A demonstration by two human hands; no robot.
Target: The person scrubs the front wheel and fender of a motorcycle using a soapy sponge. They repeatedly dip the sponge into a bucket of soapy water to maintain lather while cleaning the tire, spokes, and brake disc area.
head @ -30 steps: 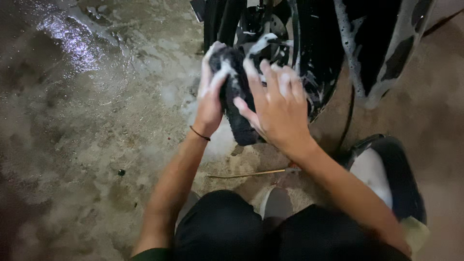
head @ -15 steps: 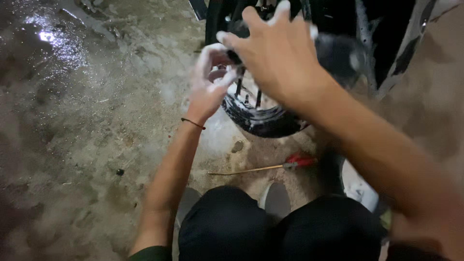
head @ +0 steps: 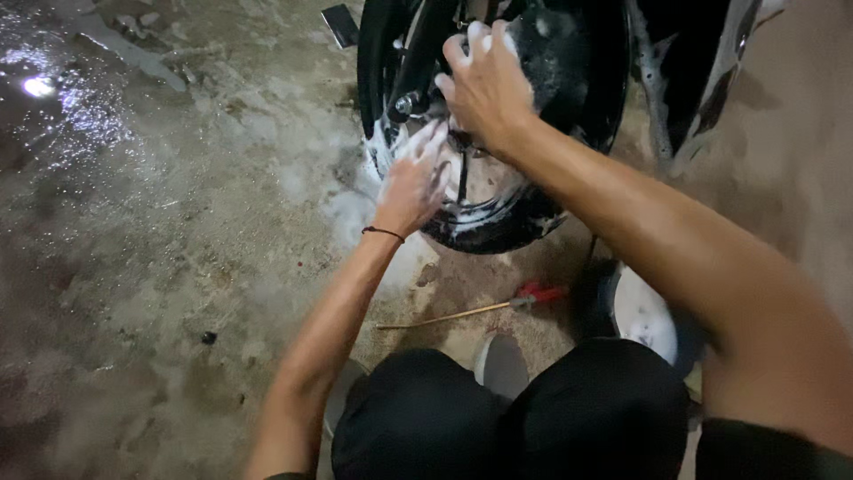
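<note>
I squat in front of a black motorcycle wheel point(head: 498, 222) covered in white foam. My left hand point(head: 413, 182), soapy and with a thin dark band at the wrist, lies with fingers spread on the wheel's left rim and spokes. My right hand point(head: 484, 84) reaches higher up and presses a dark, foamy sponge point(head: 555, 49) against the upper part of the wheel, fingers curled over its edge. The hub is mostly hidden behind my right hand.
A red-handled tool with a thin shaft point(head: 533, 293) lies on the wet concrete floor point(head: 160, 222) below the wheel. A white-lined dark basin point(head: 644, 311) stands by my right knee. Motorcycle bodywork point(head: 702, 80) rises at the upper right.
Both hands gripped the dark sponge together a second ago. Now my left hand has dropped to the rim and my right hand has carried the sponge up onto the wheel.
</note>
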